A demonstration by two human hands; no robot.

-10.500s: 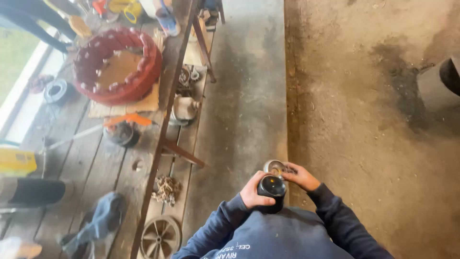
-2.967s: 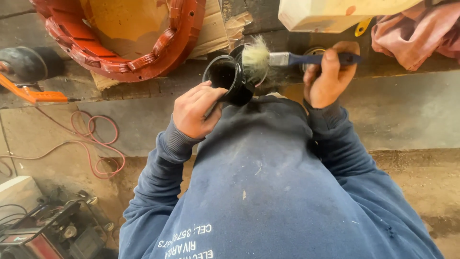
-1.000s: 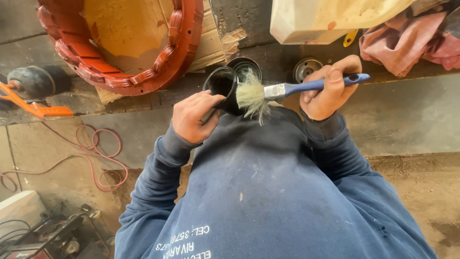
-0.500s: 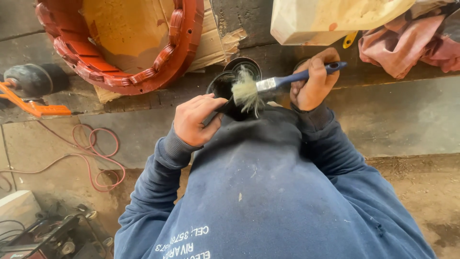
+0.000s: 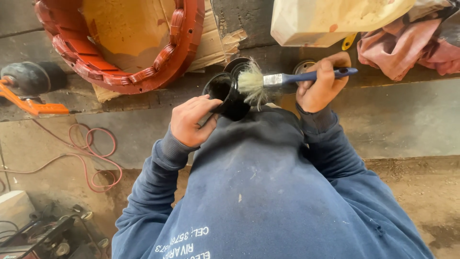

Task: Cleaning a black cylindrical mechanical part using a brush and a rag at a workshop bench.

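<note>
My left hand [image 5: 192, 120] grips a short black cylindrical part [image 5: 226, 95], open end tilted up and to the left. My right hand [image 5: 320, 86] holds a paintbrush [image 5: 287, 79] with a blue handle and pale bristles. The bristles rest against the right side of the black part. Both hands are raised in front of my chest, over a dark blue sweatshirt [image 5: 268, 192]. Behind the brush sit two more round dark parts [image 5: 238, 64] on the wooden boards.
A large red ring-shaped motor stator [image 5: 120, 43] lies on cardboard at top left. An orange-handled power tool [image 5: 28, 86] and a red cable [image 5: 91, 153] lie left. A pale plastic container [image 5: 330, 19] and pink rag [image 5: 407, 43] sit top right. Dark equipment [image 5: 43, 235] stands bottom left.
The brush has swept across the black part, from its rim to its right side. My right hand shifted slightly right and the handle levelled out. The left hand keeps its grip.
</note>
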